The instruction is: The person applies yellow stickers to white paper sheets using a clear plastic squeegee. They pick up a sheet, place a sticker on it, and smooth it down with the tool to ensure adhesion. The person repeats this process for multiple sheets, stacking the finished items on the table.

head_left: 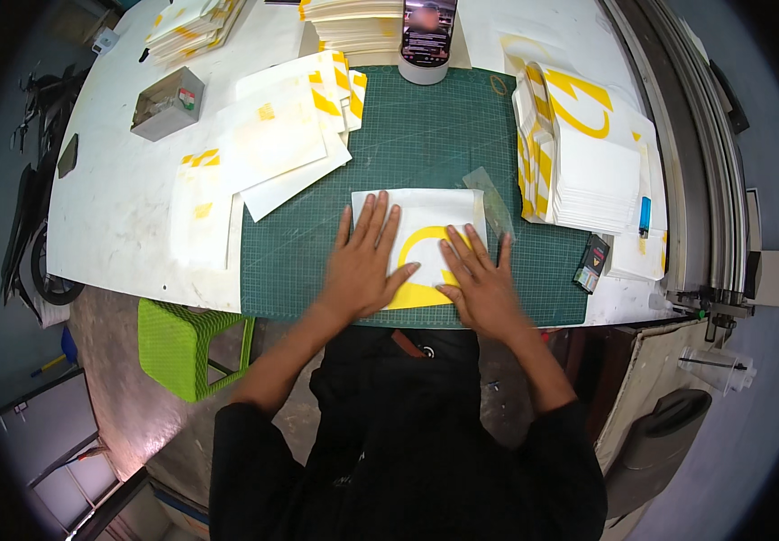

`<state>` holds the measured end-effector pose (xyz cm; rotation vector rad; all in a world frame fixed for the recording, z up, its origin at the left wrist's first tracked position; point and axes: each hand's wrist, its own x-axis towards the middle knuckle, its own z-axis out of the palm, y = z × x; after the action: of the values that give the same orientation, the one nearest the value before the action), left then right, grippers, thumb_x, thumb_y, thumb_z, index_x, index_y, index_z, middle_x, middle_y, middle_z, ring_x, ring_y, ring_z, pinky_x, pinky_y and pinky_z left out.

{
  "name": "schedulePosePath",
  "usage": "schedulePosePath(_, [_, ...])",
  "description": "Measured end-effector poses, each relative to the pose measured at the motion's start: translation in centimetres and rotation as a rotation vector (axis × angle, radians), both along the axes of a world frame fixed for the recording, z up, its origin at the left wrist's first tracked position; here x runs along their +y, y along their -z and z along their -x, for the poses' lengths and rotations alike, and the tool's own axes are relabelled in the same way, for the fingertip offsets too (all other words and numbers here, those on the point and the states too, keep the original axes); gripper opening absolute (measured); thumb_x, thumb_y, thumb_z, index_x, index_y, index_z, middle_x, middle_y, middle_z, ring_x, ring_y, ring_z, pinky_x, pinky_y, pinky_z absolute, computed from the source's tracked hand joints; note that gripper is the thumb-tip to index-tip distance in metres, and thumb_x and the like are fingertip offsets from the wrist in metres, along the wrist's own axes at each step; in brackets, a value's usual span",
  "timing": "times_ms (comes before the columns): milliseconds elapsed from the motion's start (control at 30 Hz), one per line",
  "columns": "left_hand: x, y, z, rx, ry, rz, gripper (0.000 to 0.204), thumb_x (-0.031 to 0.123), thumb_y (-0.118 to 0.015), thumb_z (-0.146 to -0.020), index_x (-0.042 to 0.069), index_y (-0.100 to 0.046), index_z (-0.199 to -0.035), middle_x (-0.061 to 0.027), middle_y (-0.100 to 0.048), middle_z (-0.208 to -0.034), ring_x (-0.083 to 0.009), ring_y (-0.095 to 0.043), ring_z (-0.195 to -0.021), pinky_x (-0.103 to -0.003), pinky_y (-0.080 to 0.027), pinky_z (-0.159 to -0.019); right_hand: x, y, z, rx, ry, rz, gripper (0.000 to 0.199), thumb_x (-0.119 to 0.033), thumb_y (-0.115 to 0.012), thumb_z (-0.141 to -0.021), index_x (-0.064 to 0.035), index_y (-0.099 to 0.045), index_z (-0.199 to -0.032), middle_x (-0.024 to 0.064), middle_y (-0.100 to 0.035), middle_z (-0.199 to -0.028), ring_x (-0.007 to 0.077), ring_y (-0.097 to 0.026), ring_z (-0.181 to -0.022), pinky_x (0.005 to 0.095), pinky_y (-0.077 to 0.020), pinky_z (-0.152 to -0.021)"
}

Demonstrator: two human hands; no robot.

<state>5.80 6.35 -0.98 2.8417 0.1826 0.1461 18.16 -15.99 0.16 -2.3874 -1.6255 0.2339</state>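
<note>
A white paper piece [430,204] with a yellow curved print and a yellow lower edge lies flat on the green cutting mat [299,261], close to the table's front edge. My left hand [367,257] rests flat on its left side, fingers stretched out. On the right side of the paper lies my right hand [480,281], its fingers spread over the yellow print. Neither hand grips anything. Just beyond the right fingertips is a clear plastic strip [489,200], touching or very near the paper's right edge.
White and yellow paper pieces [277,135] lie overlapping at left. A thick folded stack [579,153] stands right, near a blue lighter [645,216] and small black box [591,263]. A phone [427,32] stands behind the mat; a grey box [169,104] sits far left.
</note>
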Motion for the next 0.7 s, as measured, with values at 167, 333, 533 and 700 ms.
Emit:
schedulePosePath(167, [1.2, -0.7, 0.6, -0.005, 0.073, -0.016, 0.098, 0.067, -0.053, -0.099, -0.006, -0.031, -0.161, -0.0337, -0.021, -0.168, -0.0464, -0.015, -0.159, -0.063, -0.010, -0.127, -0.6, -0.3, 0.1, -0.030, 0.029, 0.004, 0.072, -0.046, -0.060, -0.101, -0.0011, -0.045, -0.155, 0.0140, -0.031, -0.170, 0.0362, -0.019, -0.161, 0.0821, -0.0039, -0.117])
schedulePosePath(333, [2.6, -1.7, 0.7, 0.109, 0.173, 0.032, 0.127, 0.080, -0.068, -0.079, 0.000, -0.021, -0.165, -0.0323, -0.009, -0.171, -0.0489, -0.005, -0.160, -0.063, -0.008, -0.127, 0.3, -0.7, 0.4, 0.070, 0.025, 0.013, 0.077, -0.048, -0.067, -0.096, -0.0041, -0.046, -0.155, 0.0145, -0.031, -0.170, 0.0361, -0.018, -0.161, 0.0813, -0.0031, -0.118])
schedulePosePath(533, [2.7, -3.9, -0.5, 0.260, 0.202, -0.022, 0.144, 0.080, -0.081, -0.062, -0.002, -0.020, -0.164, -0.0302, -0.012, -0.171, -0.0450, -0.008, -0.161, -0.063, -0.008, -0.128, 3.4, -3.4, -1.9, -0.006, -0.116, 0.134, 0.107, -0.062, -0.078, -0.079, -0.0060, -0.038, -0.160, 0.0115, -0.030, -0.171, 0.0310, -0.019, -0.161, 0.0769, 0.0016, -0.122])
schedulePosePath(700, [3.2, -3.2, -0.9, 0.256, 0.200, 0.039, 0.157, 0.084, -0.083, -0.052, -0.008, -0.020, -0.162, -0.0266, -0.016, -0.172, -0.0372, -0.014, -0.162, -0.063, -0.009, -0.128, 5.1, -2.0, -5.8, 0.070, -0.141, 0.130, 0.148, -0.078, -0.086, -0.048, -0.0059, -0.029, -0.164, 0.0101, -0.027, -0.173, 0.0293, -0.020, -0.161, 0.0756, 0.0026, -0.123])
